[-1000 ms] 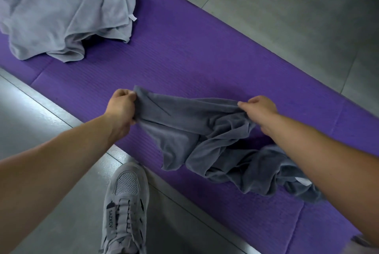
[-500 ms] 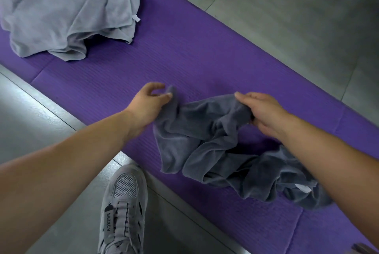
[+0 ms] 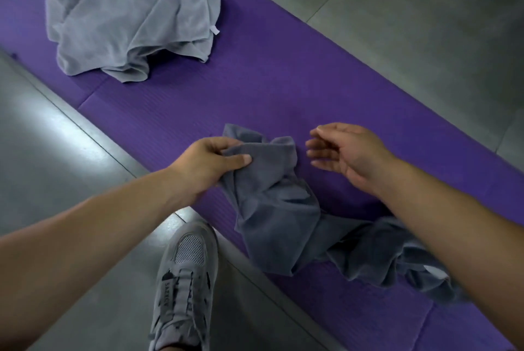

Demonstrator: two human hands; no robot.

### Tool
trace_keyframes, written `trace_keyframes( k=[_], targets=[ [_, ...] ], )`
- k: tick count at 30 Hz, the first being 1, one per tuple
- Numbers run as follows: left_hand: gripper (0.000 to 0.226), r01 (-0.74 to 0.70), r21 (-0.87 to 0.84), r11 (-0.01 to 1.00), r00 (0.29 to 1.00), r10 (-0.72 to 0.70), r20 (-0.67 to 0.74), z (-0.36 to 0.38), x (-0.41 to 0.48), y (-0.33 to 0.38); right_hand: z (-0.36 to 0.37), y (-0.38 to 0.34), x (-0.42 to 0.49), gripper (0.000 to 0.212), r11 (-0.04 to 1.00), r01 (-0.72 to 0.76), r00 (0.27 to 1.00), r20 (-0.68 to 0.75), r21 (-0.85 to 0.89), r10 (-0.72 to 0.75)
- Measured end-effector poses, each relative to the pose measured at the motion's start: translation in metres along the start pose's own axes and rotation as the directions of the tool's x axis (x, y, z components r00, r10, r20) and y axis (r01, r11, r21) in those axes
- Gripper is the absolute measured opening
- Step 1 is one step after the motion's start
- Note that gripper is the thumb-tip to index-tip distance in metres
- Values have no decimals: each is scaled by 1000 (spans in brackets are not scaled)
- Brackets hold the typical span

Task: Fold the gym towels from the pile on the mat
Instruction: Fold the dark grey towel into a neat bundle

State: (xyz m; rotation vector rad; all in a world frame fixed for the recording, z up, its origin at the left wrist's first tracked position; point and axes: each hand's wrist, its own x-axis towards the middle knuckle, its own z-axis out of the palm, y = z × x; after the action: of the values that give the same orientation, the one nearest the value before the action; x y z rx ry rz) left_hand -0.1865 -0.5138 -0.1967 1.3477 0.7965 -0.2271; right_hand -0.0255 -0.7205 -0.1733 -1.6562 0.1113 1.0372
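Observation:
A crumpled dark grey towel (image 3: 280, 217) lies on the purple mat (image 3: 272, 89), trailing to the lower right under my right forearm. My left hand (image 3: 209, 163) pinches the towel's upper end between thumb and fingers. My right hand (image 3: 340, 152) hovers just right of that end, fingers loosely spread, holding nothing. A pile of light grey towels (image 3: 130, 10) sits on the mat at the upper left, rumpled, with a small white tag showing.
My grey sneaker (image 3: 184, 285) stands on the grey floor tiles just off the mat's near edge. Grey floor (image 3: 411, 10) borders the mat's far side. A bare stretch of mat separates the pile from the dark towel.
My right hand has let go of the dark towel and opened. My left hand has taken a firmer pinch on the top end. The view shifted, so the pile sits lower in frame.

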Motion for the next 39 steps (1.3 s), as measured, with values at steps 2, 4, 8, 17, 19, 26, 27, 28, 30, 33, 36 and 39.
trace_keyframes(
  k=[2, 4, 8, 17, 19, 26, 27, 28, 30, 33, 36, 39],
  targets=[
    [41, 104, -123, 987, 995, -104, 3, -23, 1, -18, -4, 6, 18, 12, 982, 51, 994, -81, -183, -67],
    [41, 172, -192, 966, 985, -174, 6, -37, 1, -33, 3, 12, 37, 11, 937, 90, 991, -67, -337, -119],
    [18, 191, -196, 962, 965, -221, -142, -45, 2, -55, 41, 13, 78, 11, 828, 162, 982, 3, -536, -189],
    [16, 141, -333, 932, 937, -235, -259, -75, -10, -82, 130, 13, 145, 44, 501, 280, 956, 189, -819, -224],
    [14, 132, -345, 929, 934, -234, -272, -76, -10, -85, 135, 12, 148, 40, 467, 278, 960, 219, -840, -177],
    [11, 31, -377, 926, 932, -162, -324, -77, 1, -68, 80, -12, 138, 14, 832, 35, 987, -112, -554, -116],
    [8, 16, -379, 925, 930, -153, -335, -78, 5, -64, 65, -18, 133, 3, 903, -1, 983, -165, -431, -78],
    [6, -4, -386, 922, 923, -145, -357, -78, 10, -60, 51, -22, 129, 9, 952, -24, 982, -187, -305, -35],
    [9, -61, -425, 903, 899, -135, -416, -78, 22, -53, 24, -25, 122, 21, 996, -53, 983, -178, -72, 40],
    [11, -100, -459, 883, 881, -136, -453, -74, 37, -47, -5, -23, 111, 20, 984, -55, 990, -118, 167, 76],
    [28, 20, -457, 889, 892, -222, -393, -72, 47, -54, -20, -17, 101, 16, 1000, -5, 997, -81, 16, 6],
    [34, 123, -416, 901, 881, -292, -372, -72, 51, -62, -25, -11, 97, 8, 927, 51, 986, -131, -372, -106]
  ],
)
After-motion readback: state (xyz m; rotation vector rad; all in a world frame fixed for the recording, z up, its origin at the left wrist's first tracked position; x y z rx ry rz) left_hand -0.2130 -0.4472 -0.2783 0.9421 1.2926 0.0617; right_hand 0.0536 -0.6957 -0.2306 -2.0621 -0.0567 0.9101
